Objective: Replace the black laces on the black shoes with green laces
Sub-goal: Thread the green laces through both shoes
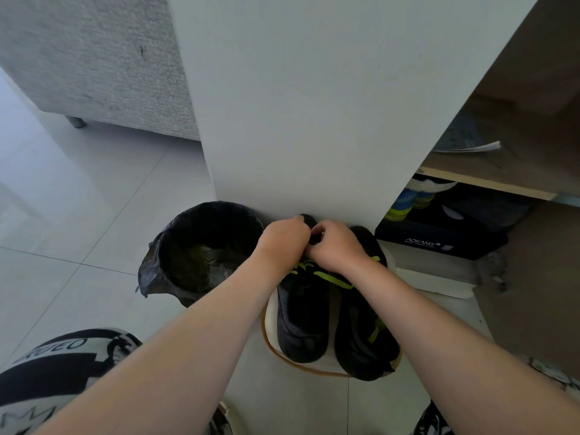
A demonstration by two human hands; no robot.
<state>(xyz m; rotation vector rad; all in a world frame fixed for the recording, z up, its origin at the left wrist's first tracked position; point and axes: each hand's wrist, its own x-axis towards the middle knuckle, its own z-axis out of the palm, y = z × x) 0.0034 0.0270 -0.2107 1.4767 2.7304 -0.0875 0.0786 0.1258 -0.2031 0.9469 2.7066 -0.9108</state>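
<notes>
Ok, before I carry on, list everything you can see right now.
black shoes: two, black, side by side on the white board
green laces: bright green, on both shoes
white board: one, white with tan rim, under the shoes
bin: one, black liner, left of the shoes
white panel: one, upright behind the shoes
shoebox: one, dark blue, on the right
shelf: one, wooden, right
papers: a few, on the shelf
sofa: one, grey, far left
left hand: fingers curled, at the left-side shoe's far end
right hand: fingers curled, beside it; what they pinch is hidden
</notes>
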